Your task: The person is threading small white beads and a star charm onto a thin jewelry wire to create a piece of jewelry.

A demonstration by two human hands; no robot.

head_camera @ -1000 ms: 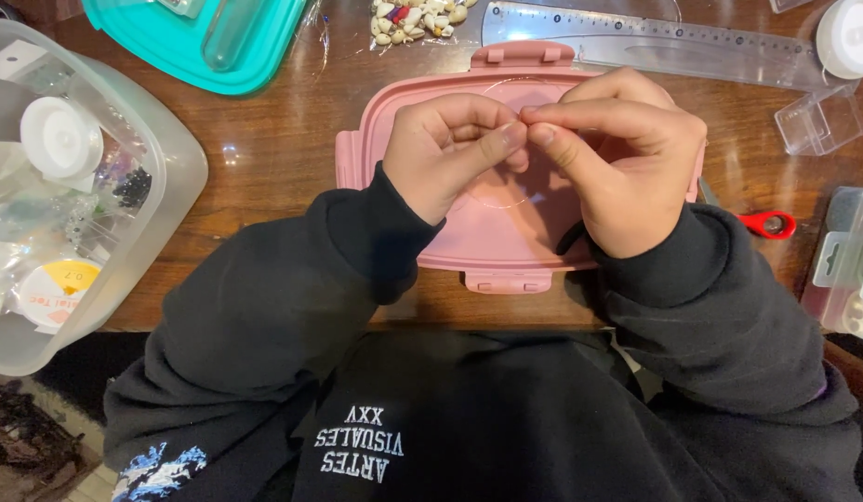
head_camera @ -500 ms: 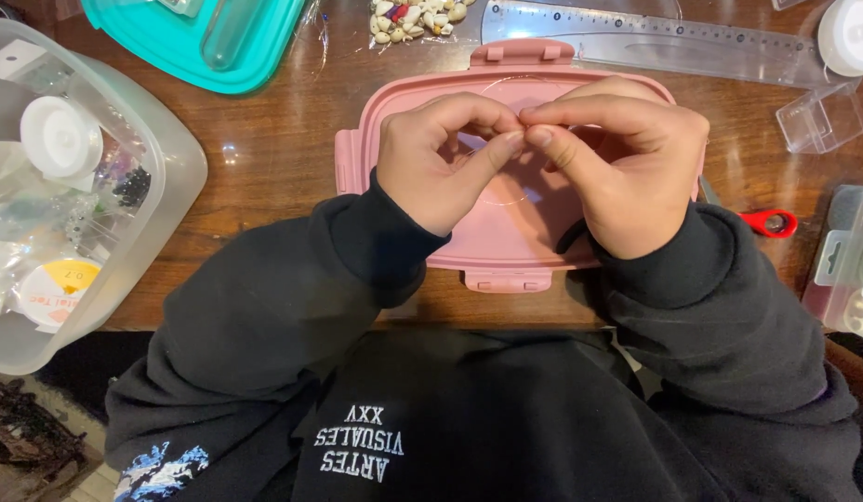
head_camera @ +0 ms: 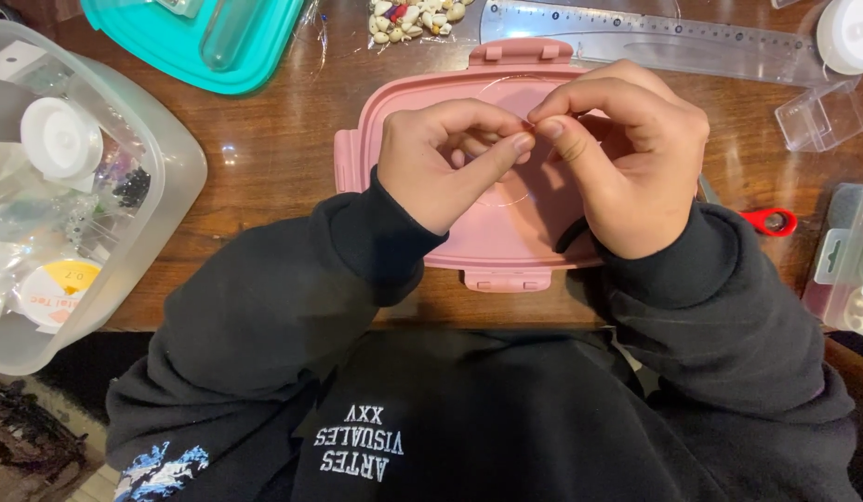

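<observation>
Both of my hands hover over a pink box lid (head_camera: 506, 244) on the wooden table. My left hand (head_camera: 441, 163) and my right hand (head_camera: 627, 158) meet fingertip to fingertip above the lid's middle. Thumb and forefinger of each hand pinch a thin clear cord (head_camera: 529, 121), which is barely visible; a faint loop of it lies on the lid. What else sits between the fingertips is too small to tell. Black sleeves cover both wrists.
A clear plastic tub (head_camera: 176, 163) with a white spool (head_camera: 61, 138) and small bags stands at the left. A teal lid (head_camera: 199, 46), shell beads (head_camera: 413, 17), a clear ruler (head_camera: 636, 39) and a small clear box (head_camera: 817, 116) lie beyond. A red scissor handle (head_camera: 771, 221) shows at the right.
My hands have opened slightly apart at the knuckles while the fingertips stay pinched together over the lid. Nothing else has moved.
</observation>
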